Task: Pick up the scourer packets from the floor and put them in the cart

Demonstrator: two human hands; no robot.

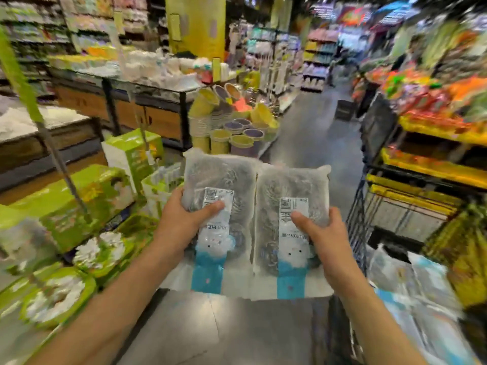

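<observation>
Fig.: left hand [181, 219] & right hand [320, 233] each grip one scourer packet [220, 180] [292, 188] side by side, mid-air, beside what is prob. the cart [379, 206]; slick film could slip, dropping a pkt.

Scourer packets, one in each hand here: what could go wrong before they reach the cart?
1. Each hand, left hand and right hand, pinches its packet, left packet and right packet, only at the outer edge, so the slick plastic could slip.
2. The cart sits off to the right; a hurried toss might miss its rim.
3. The frame is blurred, suggesting fast movement among crowded displays.
</observation>
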